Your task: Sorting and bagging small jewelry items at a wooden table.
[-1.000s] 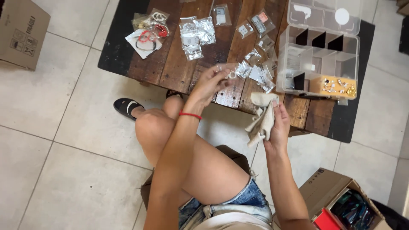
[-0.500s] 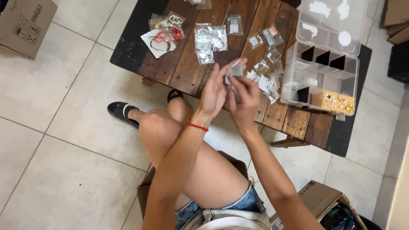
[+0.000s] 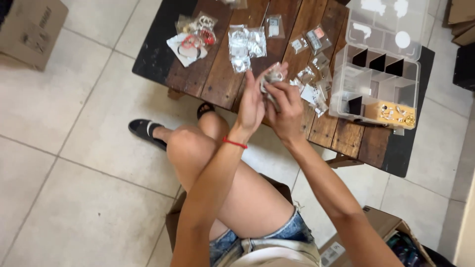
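The small clear packet point(image 3: 271, 79) is sitting above the wooden surface point(image 3: 217, 74), at nine o'clock from the compartment box point(image 3: 376, 94). We are pinching it in both hands, left hand point(image 3: 251, 106) and right hand point(image 3: 284, 110), apparently working it open; next calls for fingertip care.

Dark plank worktop point(image 3: 217, 74) of rough matt wood, clear glossy plastic organiser point(image 3: 381, 64), crinkly shiny plastic bags point(image 3: 246, 45), small glossy bag point(image 3: 273, 78) in the fingers, matt brown cardboard box point(image 3: 29, 27), smooth pale floor tiles point(image 3: 74, 163), faded denim shorts point(image 3: 292, 232)
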